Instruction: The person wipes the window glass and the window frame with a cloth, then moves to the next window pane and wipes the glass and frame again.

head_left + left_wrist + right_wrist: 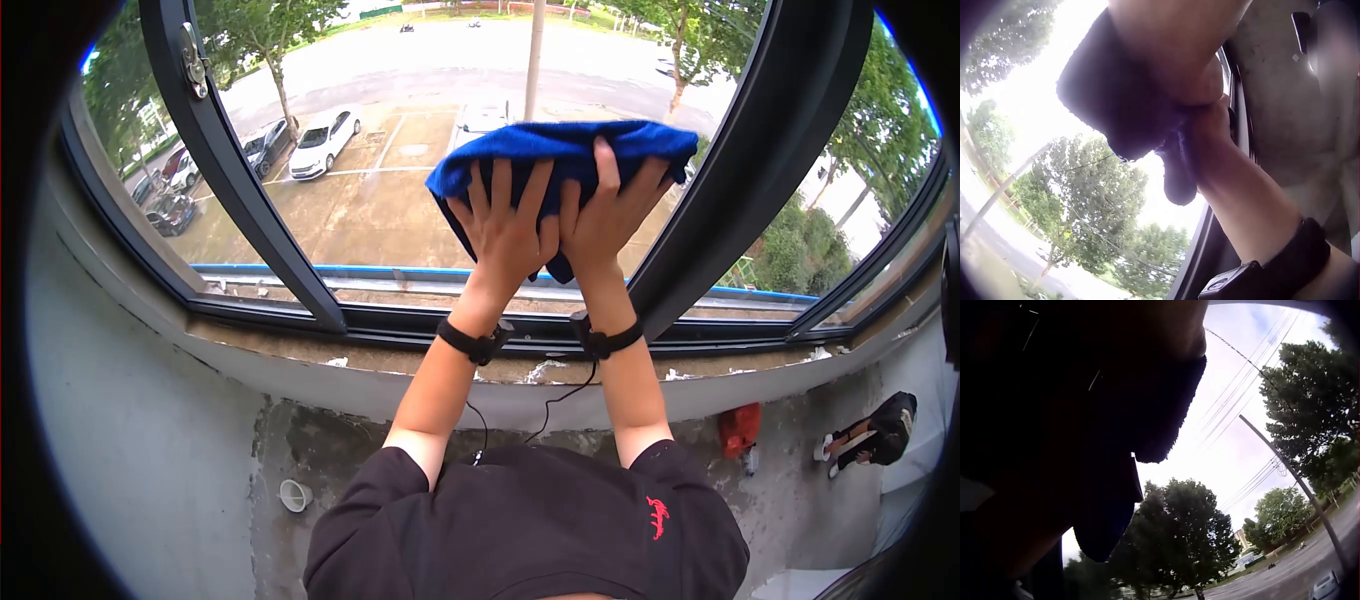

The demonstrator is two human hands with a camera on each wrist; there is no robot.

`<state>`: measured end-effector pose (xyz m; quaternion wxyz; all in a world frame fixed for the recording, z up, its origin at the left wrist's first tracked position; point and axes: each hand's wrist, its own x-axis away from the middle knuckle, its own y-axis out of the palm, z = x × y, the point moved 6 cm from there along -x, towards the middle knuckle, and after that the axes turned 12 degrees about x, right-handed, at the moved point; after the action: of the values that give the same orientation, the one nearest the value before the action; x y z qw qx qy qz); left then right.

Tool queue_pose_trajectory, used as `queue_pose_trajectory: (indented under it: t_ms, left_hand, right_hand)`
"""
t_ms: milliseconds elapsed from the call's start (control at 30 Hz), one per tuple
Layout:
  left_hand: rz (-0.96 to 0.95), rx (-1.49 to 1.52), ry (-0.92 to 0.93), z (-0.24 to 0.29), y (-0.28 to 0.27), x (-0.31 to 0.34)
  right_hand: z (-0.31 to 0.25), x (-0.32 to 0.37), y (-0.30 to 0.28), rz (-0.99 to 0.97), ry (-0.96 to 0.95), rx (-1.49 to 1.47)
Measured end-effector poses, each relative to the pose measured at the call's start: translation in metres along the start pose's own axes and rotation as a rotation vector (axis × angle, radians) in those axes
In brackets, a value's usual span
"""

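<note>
A blue cloth [570,138] lies spread against the window glass [390,225] in the head view, its lower folds hanging under the palms. My left hand [500,235] presses on its left half with fingers extended and spread. Beside it, my right hand [605,225] presses the right half, fingers also fanned out and pointing up. The two thumbs come close together at the middle. In the left wrist view the cloth [1100,94] is a dark shape against bright sky. The right wrist view is strongly backlit, with the cloth's fuzzy edge [1163,440] in silhouette.
Dark window frame bars [245,180] flank the pane, the left one carrying a metal latch [194,62]. Below runs a rough sill [280,346]. On the floor are a white cup-like container [295,495] and a red bag [738,430]. Another person [888,430] is at the right.
</note>
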<state>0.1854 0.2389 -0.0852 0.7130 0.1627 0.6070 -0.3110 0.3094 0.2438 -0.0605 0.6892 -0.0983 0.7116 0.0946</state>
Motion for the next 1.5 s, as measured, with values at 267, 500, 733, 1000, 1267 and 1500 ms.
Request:
queue_pose_trajectory:
  t_ms: [267, 500, 733, 1000, 1267, 1500]
  left_hand:
    - [-0.204, 0.010, -0.097, -0.027, 0.019, 0.114]
    - [-0.118, 0.023, -0.021, -0.004, -0.001, 0.015]
    - [0.012, -0.013, 0.082, 0.015, -0.006, -0.051]
    - [-0.231, 0.000, -0.039, -0.003, 0.013, 0.041]
    - [-0.291, 0.045, -0.118, -0.005, 0.018, 0.100]
    - [-0.092, 0.067, 0.072, 0.027, -0.006, -0.057]
  right_hand:
    - [0.008, 0.108, 0.003, -0.363, 0.020, 0.014]
    - [0.003, 0.016, -0.001, -0.106, -0.041, 0.003]
    - [0.001, -0.052, -0.005, 0.039, -0.054, 0.048]
    - [0.014, 0.042, -0.003, -0.109, -0.019, 0.006]
    - [0.029, 0.107, -0.007, -0.311, -0.011, 0.041]
    - [0.017, -0.058, -0.014, 0.012, -0.106, 0.037]
